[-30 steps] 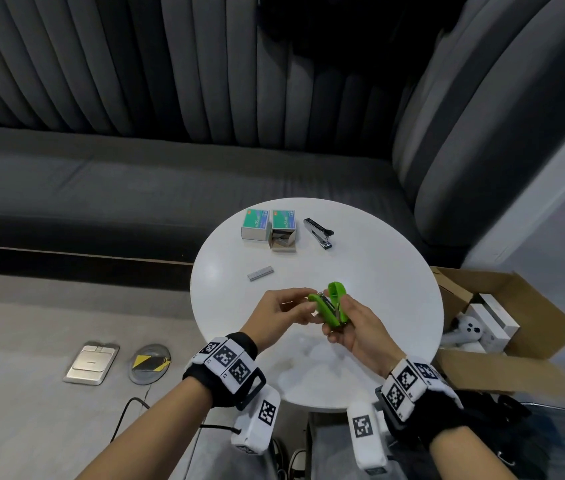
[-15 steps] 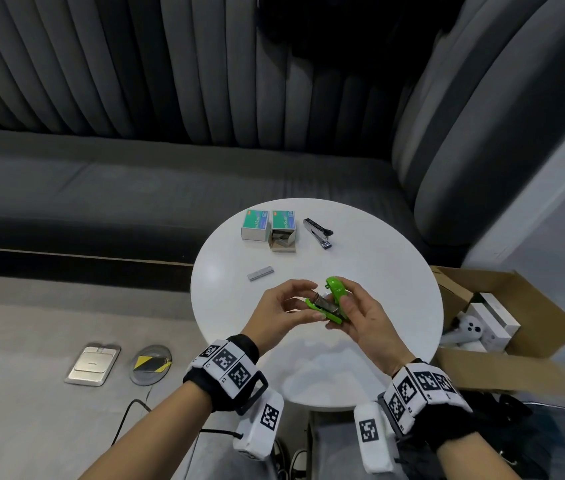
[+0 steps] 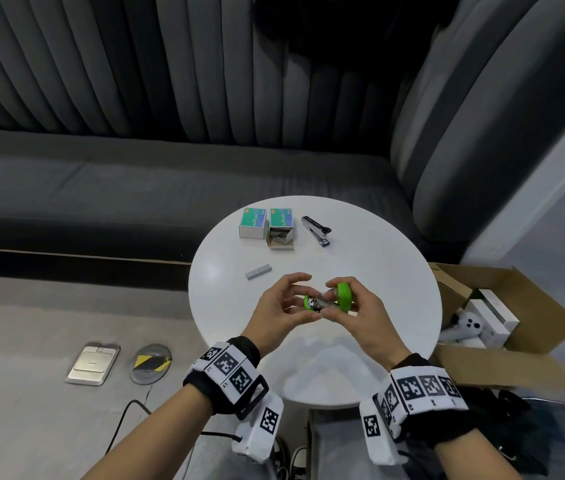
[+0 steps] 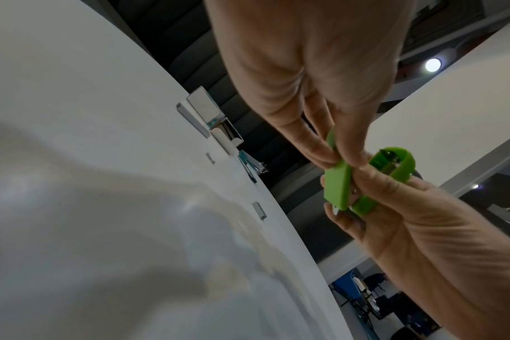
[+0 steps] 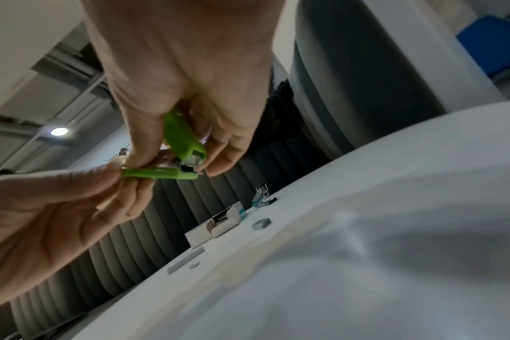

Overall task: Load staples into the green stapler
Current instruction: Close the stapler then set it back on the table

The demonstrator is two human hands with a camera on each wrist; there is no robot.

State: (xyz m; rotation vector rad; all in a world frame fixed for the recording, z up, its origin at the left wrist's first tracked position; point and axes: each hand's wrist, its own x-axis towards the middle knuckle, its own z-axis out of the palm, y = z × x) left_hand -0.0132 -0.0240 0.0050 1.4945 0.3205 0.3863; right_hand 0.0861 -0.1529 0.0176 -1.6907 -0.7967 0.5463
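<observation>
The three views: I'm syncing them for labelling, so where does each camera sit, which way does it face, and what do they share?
Head: worn on the head, looking forward and down at the table; both forearms, left hand and right hand show.
Left wrist: on the left wrist, looking along the hand at the stapler; both hands show.
Right wrist: on the right wrist, looking along the hand at the stapler; both hands show.
Shared: the open stapler held by both hands, staple boxes and the staple strip.

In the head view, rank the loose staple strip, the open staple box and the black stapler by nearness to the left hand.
From the left hand:
1. Loose staple strip, just beyond the hand, slightly left.
2. Open staple box, farther back on the table.
3. Black stapler, back right, beside the box.
</observation>
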